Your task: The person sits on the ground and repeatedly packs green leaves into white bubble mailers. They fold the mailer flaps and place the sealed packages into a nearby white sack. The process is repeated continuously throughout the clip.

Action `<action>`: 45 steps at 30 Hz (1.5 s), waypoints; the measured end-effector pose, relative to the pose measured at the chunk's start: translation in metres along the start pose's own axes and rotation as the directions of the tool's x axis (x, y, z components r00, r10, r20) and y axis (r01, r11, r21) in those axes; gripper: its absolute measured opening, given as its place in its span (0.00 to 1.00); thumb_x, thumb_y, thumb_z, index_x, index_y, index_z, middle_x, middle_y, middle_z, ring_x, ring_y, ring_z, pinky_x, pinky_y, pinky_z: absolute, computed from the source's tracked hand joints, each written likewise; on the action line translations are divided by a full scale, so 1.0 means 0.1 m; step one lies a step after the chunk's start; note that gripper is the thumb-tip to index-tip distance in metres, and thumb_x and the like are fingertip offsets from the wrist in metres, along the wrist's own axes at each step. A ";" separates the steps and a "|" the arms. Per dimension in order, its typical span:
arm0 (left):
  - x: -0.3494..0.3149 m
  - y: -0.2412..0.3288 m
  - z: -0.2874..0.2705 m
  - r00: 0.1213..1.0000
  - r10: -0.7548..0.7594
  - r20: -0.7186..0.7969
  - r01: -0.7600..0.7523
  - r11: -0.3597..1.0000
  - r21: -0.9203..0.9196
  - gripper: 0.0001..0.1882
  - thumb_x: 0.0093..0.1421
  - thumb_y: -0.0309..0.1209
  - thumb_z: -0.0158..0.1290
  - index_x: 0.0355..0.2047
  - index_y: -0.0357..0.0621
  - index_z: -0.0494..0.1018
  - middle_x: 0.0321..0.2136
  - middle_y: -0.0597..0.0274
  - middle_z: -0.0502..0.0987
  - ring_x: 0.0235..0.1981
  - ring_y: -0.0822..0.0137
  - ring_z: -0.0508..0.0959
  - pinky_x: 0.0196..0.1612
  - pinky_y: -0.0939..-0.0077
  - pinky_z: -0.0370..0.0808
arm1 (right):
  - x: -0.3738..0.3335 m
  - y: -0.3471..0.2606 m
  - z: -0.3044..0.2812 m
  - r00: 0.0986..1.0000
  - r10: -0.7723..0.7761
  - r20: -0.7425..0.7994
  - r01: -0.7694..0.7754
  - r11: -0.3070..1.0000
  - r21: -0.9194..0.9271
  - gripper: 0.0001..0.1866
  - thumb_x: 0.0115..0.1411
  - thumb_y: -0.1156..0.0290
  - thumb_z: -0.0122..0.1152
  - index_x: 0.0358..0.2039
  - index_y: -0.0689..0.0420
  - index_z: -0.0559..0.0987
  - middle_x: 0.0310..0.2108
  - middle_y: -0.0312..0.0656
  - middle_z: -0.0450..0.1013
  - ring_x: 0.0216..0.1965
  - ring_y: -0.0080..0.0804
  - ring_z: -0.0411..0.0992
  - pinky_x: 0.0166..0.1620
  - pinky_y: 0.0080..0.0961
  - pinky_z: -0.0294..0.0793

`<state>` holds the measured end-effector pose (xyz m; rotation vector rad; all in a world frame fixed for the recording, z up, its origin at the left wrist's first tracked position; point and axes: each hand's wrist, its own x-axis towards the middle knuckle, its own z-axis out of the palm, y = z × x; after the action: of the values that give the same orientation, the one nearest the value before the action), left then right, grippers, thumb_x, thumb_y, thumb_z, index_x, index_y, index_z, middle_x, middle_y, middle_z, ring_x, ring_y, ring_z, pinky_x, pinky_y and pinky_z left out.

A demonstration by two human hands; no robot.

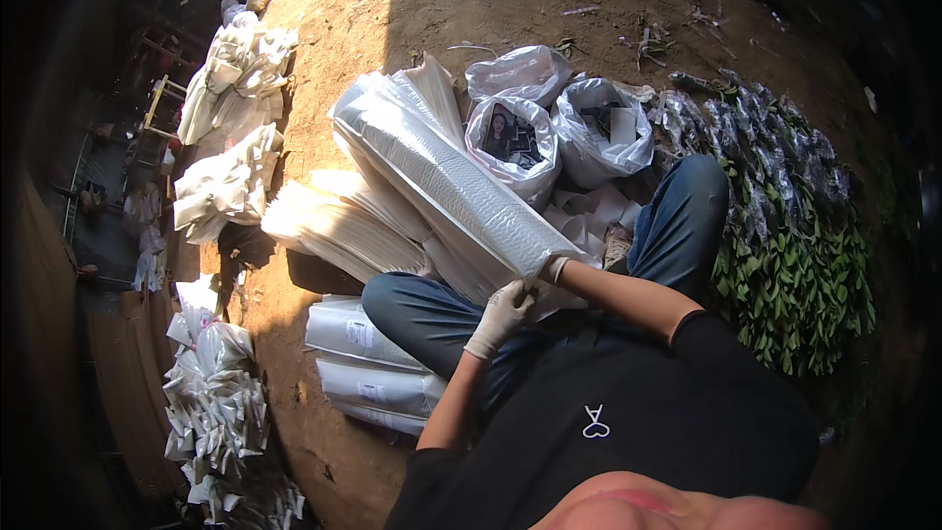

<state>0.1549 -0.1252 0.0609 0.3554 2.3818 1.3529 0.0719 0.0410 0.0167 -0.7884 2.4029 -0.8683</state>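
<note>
A long bundle in shiny, bubbly clear wrap (442, 172) slants from the far left down to my lap, its near end between my hands. My left hand (503, 316), in a whitish glove, is closed with its fingertips pinching the lower edge of that end. Close beside it, my right hand (555, 268), gloved too, presses against the bundle's near corner; its fingers are mostly hidden. Beneath the bundle lie fanned stacks of cream paper sleeves (343, 221). Several flat wrapped packs with labels (368, 378) rest beside my left leg.
Beyond my lap stand white sacks (515, 142), one holding dark printed packets. To the right lie leafy stems (785, 285) with clear plastic-wrapped tops. On the left, bundles of pale sleeves (231, 177) and white packets (211, 393) lie on the dirt floor (334, 20).
</note>
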 end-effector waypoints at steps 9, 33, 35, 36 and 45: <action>-0.21 -0.04 0.22 0.975 -0.191 -0.111 0.073 0.751 -0.656 0.13 0.71 0.34 0.52 0.49 0.39 0.74 0.33 0.74 0.75 0.29 0.81 0.69 0.31 0.83 0.67 | 0.17 -0.01 -0.07 0.987 0.163 -0.008 -0.161 0.980 0.116 0.20 0.57 0.61 0.64 0.48 0.54 0.80 0.48 0.47 0.77 0.51 0.48 0.75 0.55 0.40 0.73; -0.07 1.08 -0.42 0.937 0.213 -0.278 -0.239 0.969 -0.064 0.12 0.64 0.35 0.58 0.37 0.36 0.78 0.30 0.53 0.82 0.31 0.55 0.82 0.36 0.70 0.77 | -1.19 -0.47 -1.58 0.965 -0.157 -0.211 0.240 0.856 0.458 0.09 0.63 0.64 0.63 0.36 0.57 0.82 0.30 0.36 0.80 0.29 0.25 0.78 0.34 0.24 0.78; -0.09 1.06 -0.36 0.963 0.114 -0.243 -0.158 0.973 -0.170 0.15 0.66 0.38 0.58 0.36 0.34 0.78 0.25 0.53 0.79 0.25 0.62 0.78 0.31 0.72 0.73 | -1.12 -0.58 -1.60 0.981 0.126 0.146 -0.193 0.627 0.755 0.13 0.64 0.65 0.62 0.39 0.61 0.84 0.31 0.38 0.80 0.30 0.20 0.74 0.36 0.23 0.76; -0.09 1.06 -0.34 0.962 0.117 -0.246 -0.153 0.979 -0.134 0.15 0.66 0.38 0.57 0.36 0.35 0.78 0.24 0.52 0.79 0.24 0.62 0.78 0.31 0.72 0.73 | -1.09 -0.66 -1.56 0.995 -0.047 -0.090 0.096 0.724 0.683 0.12 0.62 0.66 0.64 0.41 0.60 0.84 0.33 0.39 0.80 0.31 0.24 0.75 0.39 0.24 0.77; -0.16 1.17 -0.34 0.905 0.296 -0.306 -0.323 0.945 -0.041 0.09 0.64 0.32 0.56 0.36 0.38 0.78 0.32 0.51 0.82 0.33 0.53 0.83 0.41 0.67 0.78 | -0.85 0.01 -1.43 0.753 0.262 -0.603 0.193 0.789 0.583 0.06 0.59 0.75 0.70 0.34 0.63 0.82 0.26 0.39 0.79 0.30 0.24 0.77 0.36 0.22 0.76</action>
<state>0.1582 -0.0983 0.1812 0.5611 2.5723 1.7631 0.0503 0.1567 0.1342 -0.1533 2.3698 -2.0686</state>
